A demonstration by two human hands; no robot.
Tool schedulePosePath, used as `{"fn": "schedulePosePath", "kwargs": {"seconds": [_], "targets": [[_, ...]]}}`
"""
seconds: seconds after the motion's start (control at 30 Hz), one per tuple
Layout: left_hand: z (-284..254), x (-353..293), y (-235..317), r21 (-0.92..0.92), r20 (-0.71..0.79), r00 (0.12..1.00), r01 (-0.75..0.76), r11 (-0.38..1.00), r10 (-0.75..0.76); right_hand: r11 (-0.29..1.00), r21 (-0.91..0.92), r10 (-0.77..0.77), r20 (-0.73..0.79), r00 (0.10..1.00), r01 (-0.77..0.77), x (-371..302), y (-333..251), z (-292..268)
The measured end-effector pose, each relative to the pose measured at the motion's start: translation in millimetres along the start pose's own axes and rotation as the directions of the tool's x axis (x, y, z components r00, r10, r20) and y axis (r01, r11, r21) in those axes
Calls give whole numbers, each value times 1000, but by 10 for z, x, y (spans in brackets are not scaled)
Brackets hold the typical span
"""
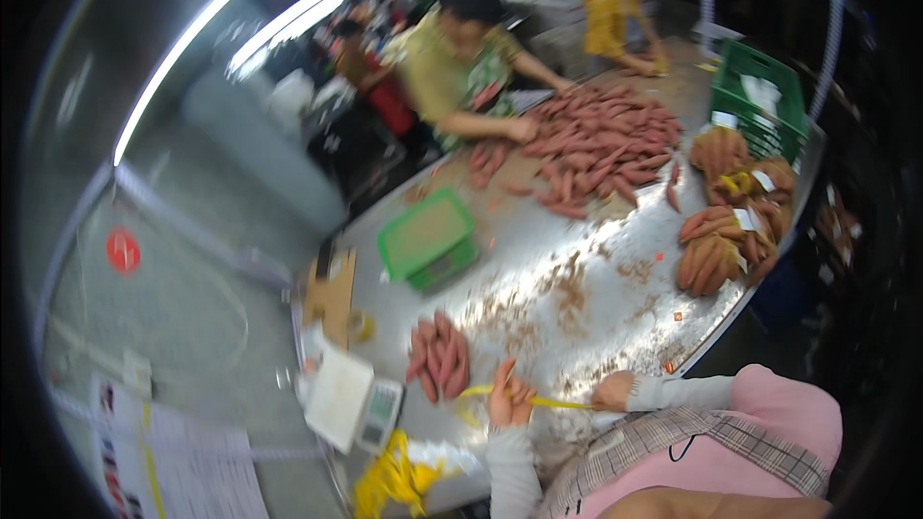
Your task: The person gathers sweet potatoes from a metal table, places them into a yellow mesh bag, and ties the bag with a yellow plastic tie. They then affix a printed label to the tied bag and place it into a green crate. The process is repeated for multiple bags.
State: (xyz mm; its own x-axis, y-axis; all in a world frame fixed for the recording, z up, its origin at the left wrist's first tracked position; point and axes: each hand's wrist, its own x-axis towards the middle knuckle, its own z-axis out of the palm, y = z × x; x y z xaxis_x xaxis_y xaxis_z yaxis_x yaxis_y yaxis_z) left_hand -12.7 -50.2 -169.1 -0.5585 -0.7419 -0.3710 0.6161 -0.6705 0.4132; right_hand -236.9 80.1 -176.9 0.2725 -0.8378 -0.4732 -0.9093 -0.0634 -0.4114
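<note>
A narrow yellow strip (560, 404) stretches between my two hands over the near edge of the metal table. My left hand (510, 398) is closed on its left end, with a finger and thumb pointing up. At the other end my right hand (613, 390) is closed on the strip, its fingers partly turned away. Just left of my left hand lies a small heap of reddish sweet potatoes (438, 358). A crumpled yellow pile of thin, net-like material (399, 476) rests nearer to me. Blur hides the strip's exact make.
A white scale (338, 396) stands left of the small heap. Beyond it are a green lidded box (428, 235) and a large sweet potato pile (606, 149), where a co-worker (461, 67) reaches in. Bagged sweet potatoes (711, 264) and a green crate (760, 101) line the right edge.
</note>
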Motion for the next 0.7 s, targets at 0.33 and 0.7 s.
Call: {"fn": "schedulePosePath", "kwargs": {"seconds": [0.33, 0.7], "targets": [[588, 131, -993, 953, 236, 955, -264, 149, 181, 833, 511, 72, -478, 875, 211, -138, 156, -697], [144, -241, -857, 839, 196, 860, -396, 374, 471, 595, 751, -12, -347, 938, 285, -27, -23, -827]]}}
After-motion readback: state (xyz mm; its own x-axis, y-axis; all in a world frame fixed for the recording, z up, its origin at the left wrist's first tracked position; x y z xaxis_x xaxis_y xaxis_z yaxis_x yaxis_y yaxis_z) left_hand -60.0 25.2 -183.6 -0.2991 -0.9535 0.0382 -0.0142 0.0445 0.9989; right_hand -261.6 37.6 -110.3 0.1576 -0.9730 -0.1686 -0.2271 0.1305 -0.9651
